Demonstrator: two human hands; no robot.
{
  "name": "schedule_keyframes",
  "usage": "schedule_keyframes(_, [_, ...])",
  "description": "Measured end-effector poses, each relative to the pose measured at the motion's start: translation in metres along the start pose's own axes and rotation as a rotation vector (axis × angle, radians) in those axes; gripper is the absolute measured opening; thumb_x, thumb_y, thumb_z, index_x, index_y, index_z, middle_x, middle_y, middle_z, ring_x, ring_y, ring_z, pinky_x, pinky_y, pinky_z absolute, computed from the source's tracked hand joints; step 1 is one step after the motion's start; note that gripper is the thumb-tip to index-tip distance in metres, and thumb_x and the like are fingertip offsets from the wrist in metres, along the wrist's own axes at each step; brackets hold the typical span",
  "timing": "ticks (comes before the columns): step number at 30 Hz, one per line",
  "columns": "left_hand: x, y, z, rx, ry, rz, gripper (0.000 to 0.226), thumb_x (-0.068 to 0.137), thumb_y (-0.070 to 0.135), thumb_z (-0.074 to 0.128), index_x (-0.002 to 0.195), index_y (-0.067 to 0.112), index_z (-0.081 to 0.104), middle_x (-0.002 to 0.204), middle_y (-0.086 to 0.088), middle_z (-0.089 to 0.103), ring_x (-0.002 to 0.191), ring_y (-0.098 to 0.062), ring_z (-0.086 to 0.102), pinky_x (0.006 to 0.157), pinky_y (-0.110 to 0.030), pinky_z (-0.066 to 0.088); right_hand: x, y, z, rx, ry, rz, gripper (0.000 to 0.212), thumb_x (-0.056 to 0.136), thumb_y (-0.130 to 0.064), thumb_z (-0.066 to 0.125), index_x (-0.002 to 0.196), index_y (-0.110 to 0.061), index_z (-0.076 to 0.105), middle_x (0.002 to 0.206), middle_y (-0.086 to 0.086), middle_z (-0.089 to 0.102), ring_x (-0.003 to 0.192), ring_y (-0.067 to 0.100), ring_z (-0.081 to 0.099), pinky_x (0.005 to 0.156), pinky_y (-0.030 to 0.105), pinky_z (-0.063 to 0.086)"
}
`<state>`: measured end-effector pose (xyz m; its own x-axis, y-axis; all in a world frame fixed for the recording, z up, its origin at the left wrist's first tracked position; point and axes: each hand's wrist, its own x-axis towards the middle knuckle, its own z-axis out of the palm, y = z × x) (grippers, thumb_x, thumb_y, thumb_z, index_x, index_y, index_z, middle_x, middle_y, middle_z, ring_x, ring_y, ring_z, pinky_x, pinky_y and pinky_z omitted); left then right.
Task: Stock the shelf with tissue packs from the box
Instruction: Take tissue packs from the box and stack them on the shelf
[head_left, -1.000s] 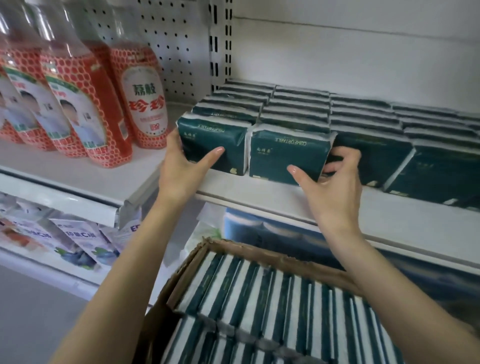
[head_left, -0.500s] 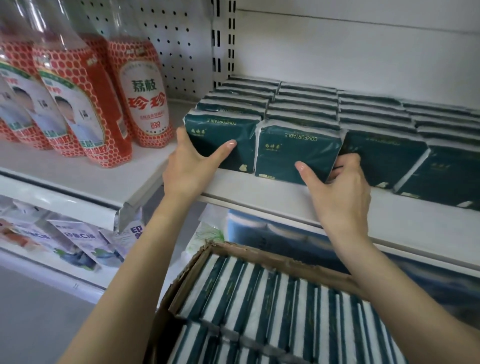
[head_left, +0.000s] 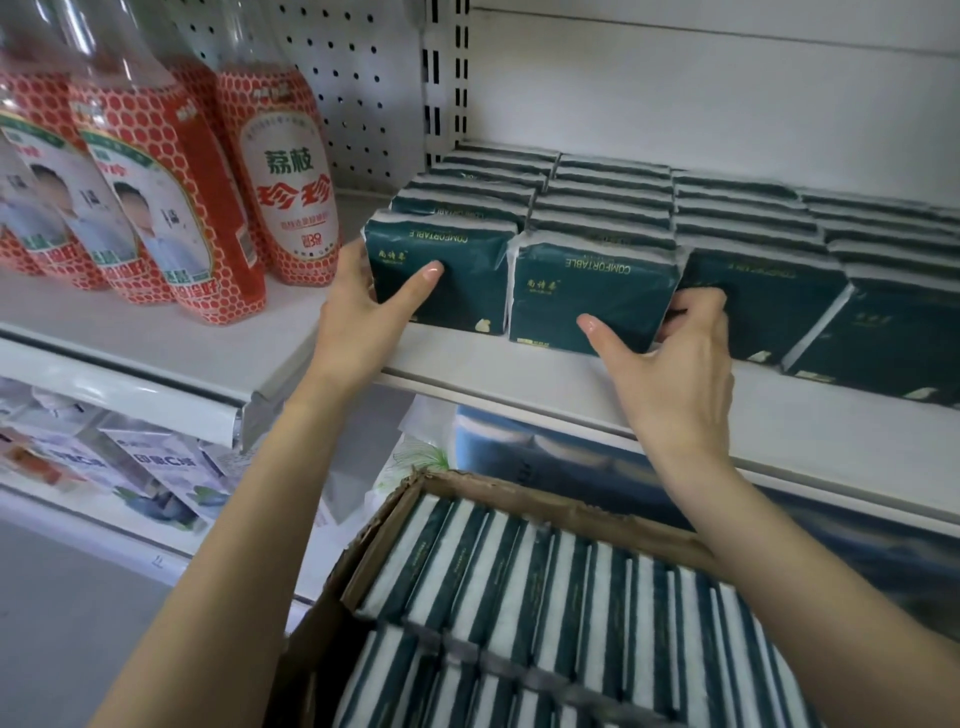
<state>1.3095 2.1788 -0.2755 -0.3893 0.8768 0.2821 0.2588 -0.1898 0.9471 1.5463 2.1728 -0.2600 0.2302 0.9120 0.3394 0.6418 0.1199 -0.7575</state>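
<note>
**Two Tissue Packs Are Seated at the Front of the Shelf**

A first tissue pack (head_left: 457, 280) is stood upright at the left end of the shelf (head_left: 519, 374), just behind its front lip. It is grasped by the left hand (head_left: 363, 322), with the thumb laid across the dark green face and the fingers wrapped round the outer side. A second tissue pack (head_left: 613, 296) is stood touching it, further along the shelf. It is grasped by the right hand (head_left: 675, 364), thumb on the face and fingers curled round the far side.

The step is judged to be the seating of both packs against the filled rows (head_left: 597, 208) further back on the shelf. It is best done by pushing the two back together with even pressure. That way the faces are kept flush with each other and parallel to the shelf lip, and the soft wrapping is not crushed.

Many more packs are stood on edge in the box (head_left: 545, 506) below the shelf, so the stocking is judged unfinished.

"COMFORTABLE" is printed in gold on both faces and is seen upside down. The small brand characters under it cannot be read. Beside the left end of the shelf, red bottles (head_left: 280, 192) are labelled 荔枝 and 珍珍.
</note>
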Motion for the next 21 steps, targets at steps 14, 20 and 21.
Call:
schedule_keyframes(14, [-0.0004,-0.0047,0.0038,0.053,-0.006,0.028,0.069,0.067,0.058,0.070,0.125,0.027,0.048,0.122,0.013,0.062,0.116,-0.003,0.057,0.105,-0.037,0.044,-0.0018,-0.0018,-0.0007,-0.035,-0.015,-0.032,0.058,0.080,-0.054,0.068,0.108,-0.011,0.040,0.104,0.000,0.046,0.083,0.019,0.041,0.069,0.032,0.034])
schedule_keyframes(20, [-0.0024,-0.0033,0.0051,0.088,0.009,0.004,0.067,0.064,0.062,0.068,0.121,0.033,0.047,0.118,0.018,0.062,0.115,-0.002,0.057,0.105,-0.037,0.044,-0.0016,-0.0017,-0.0008,-0.037,-0.024,-0.030,0.059,0.079,-0.054,0.068,0.109,-0.011,0.040,0.112,0.005,0.051,0.083,0.019,0.041,0.068,0.032,0.034])
schedule_keyframes(21, [-0.0031,-0.0022,0.0059,0.103,0.014,-0.002,0.067,0.064,0.063,0.067,0.121,0.033,0.047,0.117,0.020,0.061,0.115,-0.003,0.057,0.104,-0.037,0.044,-0.0017,-0.0020,-0.0008,-0.043,-0.025,-0.032,0.060,0.079,-0.054,0.068,0.110,-0.011,0.040,0.112,0.005,0.051,0.083,0.019,0.041,0.068,0.032,0.034])
